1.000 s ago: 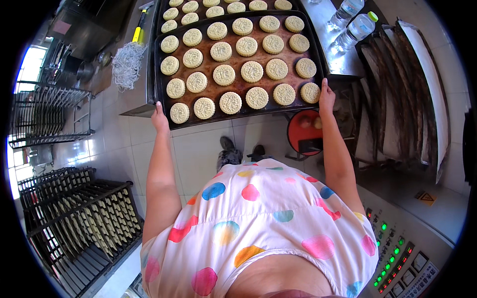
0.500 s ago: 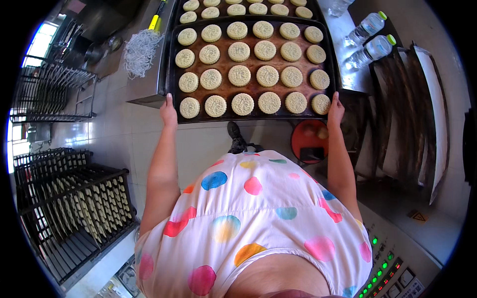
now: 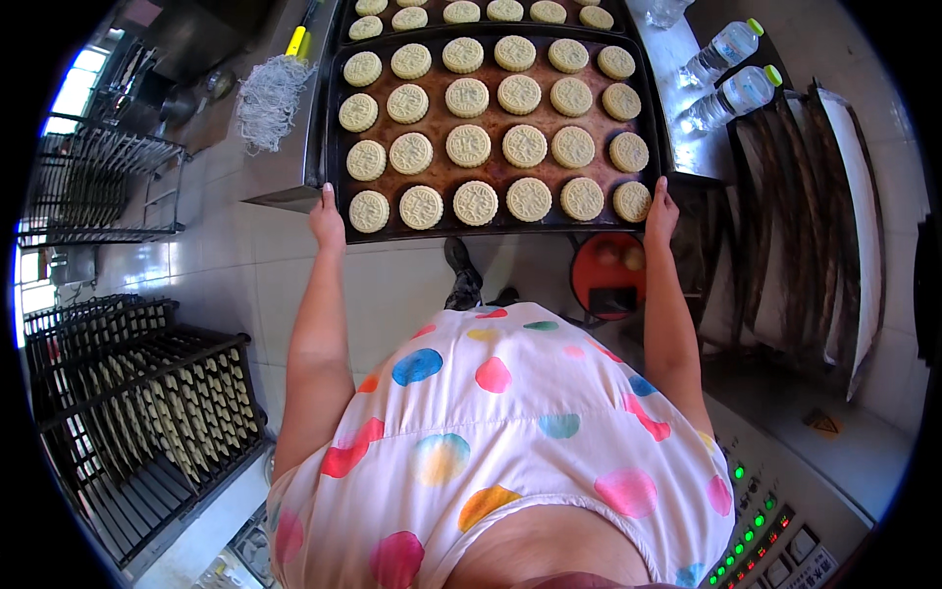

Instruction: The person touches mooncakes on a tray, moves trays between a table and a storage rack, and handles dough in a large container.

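Note:
A dark baking tray (image 3: 498, 235) stretches between my two hands, level, its brown bottom set with rows of round pale mooncakes (image 3: 468, 145) with stamped tops. At its near left corner my left hand (image 3: 328, 218) is closed on the rim, thumb on top. My right hand (image 3: 662, 213) grips the near right corner the same way. The fingers beneath the tray are hidden. Just beyond lies a second tray of mooncakes (image 3: 505, 11), partly cut off by the picture's upper edge.
Metal counter edges flank the tray; water bottles (image 3: 724, 96) lie on the right one, a whisk-like bundle of pale strands (image 3: 273, 103) on the left. A red round stool (image 3: 601, 270) is below. Loaded racks (image 3: 147, 393) stand left, a control panel (image 3: 765, 530) lower right, upright boards (image 3: 814, 226) right.
The tray and both hands have shifted very slightly to the left and away from me in the picture. My grip on both corners is the same.

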`<state>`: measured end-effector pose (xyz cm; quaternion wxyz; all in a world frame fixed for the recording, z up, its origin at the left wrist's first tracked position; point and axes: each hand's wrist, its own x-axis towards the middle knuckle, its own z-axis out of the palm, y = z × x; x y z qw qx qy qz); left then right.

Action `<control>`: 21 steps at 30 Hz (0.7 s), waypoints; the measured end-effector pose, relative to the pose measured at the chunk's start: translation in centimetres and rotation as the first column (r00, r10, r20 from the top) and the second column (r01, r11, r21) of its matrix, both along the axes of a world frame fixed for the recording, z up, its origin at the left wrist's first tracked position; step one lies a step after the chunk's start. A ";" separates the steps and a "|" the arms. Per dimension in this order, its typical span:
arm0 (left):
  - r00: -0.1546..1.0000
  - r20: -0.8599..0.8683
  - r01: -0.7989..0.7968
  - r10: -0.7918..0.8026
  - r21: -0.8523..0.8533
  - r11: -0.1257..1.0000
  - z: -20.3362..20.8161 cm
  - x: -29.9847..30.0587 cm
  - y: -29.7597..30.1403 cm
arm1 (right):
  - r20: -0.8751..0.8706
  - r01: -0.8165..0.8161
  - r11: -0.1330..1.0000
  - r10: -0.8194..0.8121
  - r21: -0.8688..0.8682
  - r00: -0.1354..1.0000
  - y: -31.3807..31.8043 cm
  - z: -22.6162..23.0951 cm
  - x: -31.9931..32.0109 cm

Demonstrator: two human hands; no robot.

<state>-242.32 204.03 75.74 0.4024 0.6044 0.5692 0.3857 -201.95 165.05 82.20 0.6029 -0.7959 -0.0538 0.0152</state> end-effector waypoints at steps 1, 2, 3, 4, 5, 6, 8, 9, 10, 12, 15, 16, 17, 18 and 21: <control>1.000 -0.002 -0.006 0.006 0.015 1.000 0.1 0.0 0.0 | -0.010 0.004 1.000 -0.004 0.007 1.000 0.0 0.0 0.0; 1.000 -0.003 -0.011 0.011 0.029 1.000 0.1 0.0 -0.1 | -0.012 -0.006 1.000 0.006 0.013 1.000 0.0 -0.1 0.0; 1.000 -0.004 -0.015 0.015 0.042 0.999 0.1 0.0 -0.1 | -0.003 -0.003 1.000 0.003 0.022 1.000 0.0 -0.1 0.0; 1.000 -0.010 -0.009 0.010 0.038 0.999 0.0 0.0 -0.1 | -0.007 -0.007 1.000 0.007 0.022 1.000 0.1 -0.2 0.0; 1.000 -0.005 -0.005 0.005 0.033 0.999 -0.1 0.0 0.0 | 0.003 0.001 1.000 -0.002 0.025 1.000 0.1 -0.2 0.0; 1.000 0.001 -0.001 0.001 0.028 1.000 -0.2 0.0 0.0 | 0.014 0.011 1.000 -0.012 0.029 1.000 0.1 -0.3 0.0; 1.000 0.020 -0.011 0.010 0.040 0.999 -0.6 0.1 0.2 | 0.014 0.009 1.000 -0.009 0.002 1.000 0.1 -0.3 0.0; 0.999 0.032 -0.023 0.022 0.057 0.998 -0.8 0.1 0.2 | 0.014 0.012 1.000 -0.012 -0.011 1.000 0.1 -0.2 0.1; 0.999 0.039 -0.028 0.025 0.056 0.998 -1.0 0.1 0.4 | -0.004 0.018 1.000 -0.018 0.004 1.000 0.1 -0.2 0.0; 1.000 0.015 -0.028 0.027 0.026 0.999 -1.3 0.1 0.6 | 0.022 0.025 0.999 -0.024 -0.033 0.999 0.1 -0.1 0.0; 1.000 -0.005 -0.008 0.008 -0.004 1.000 -1.5 0.0 0.8 | 0.010 0.027 0.999 -0.027 -0.030 1.000 0.0 0.1 -0.1; 1.000 -0.003 -0.007 0.007 0.003 1.000 -1.5 0.0 0.8 | 0.000 0.023 0.999 -0.023 -0.022 1.000 0.0 0.1 -0.1; 1.000 0.006 -0.010 0.010 -0.017 1.000 -1.4 0.0 0.8 | -0.015 0.023 1.000 -0.023 -0.018 1.000 0.0 0.1 -0.1; 1.000 0.028 0.003 -0.003 -0.012 1.000 -1.3 0.0 0.7 | -0.004 0.018 1.000 -0.018 -0.004 1.000 0.0 0.0 -0.1; 0.998 0.039 0.041 -0.041 0.003 0.999 -1.0 -0.1 0.4 | 0.000 0.030 0.999 -0.030 0.032 1.000 0.1 -0.3 0.0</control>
